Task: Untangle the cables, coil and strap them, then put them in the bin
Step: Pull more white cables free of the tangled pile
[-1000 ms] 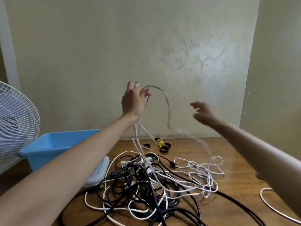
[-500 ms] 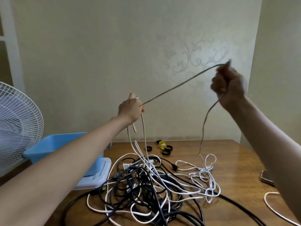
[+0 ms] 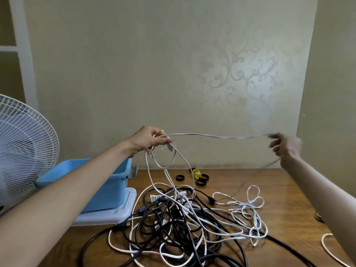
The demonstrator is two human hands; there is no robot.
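Observation:
A tangle of black and white cables (image 3: 185,224) lies on the wooden table (image 3: 279,182). My left hand (image 3: 149,140) is raised above it and pinches a thin white cable (image 3: 215,135), with a couple of small loops hanging from its fingers. The cable runs almost level to my right hand (image 3: 287,146), which is blurred and holds the cable's far part. More of this cable drops from my left hand into the pile. The blue bin (image 3: 113,189) stands at the left, partly behind my left forearm.
Black strap rings (image 3: 201,180) and a yellow one (image 3: 196,173) lie at the back of the table. A white fan (image 3: 25,151) stands at far left. A white lid (image 3: 123,211) sits under the bin. Another white cable (image 3: 327,247) curls at the right edge.
My right hand has come down from high on the right to the level of my left hand. The stretch of cable between them is now nearly horizontal. My left hand has lowered slightly.

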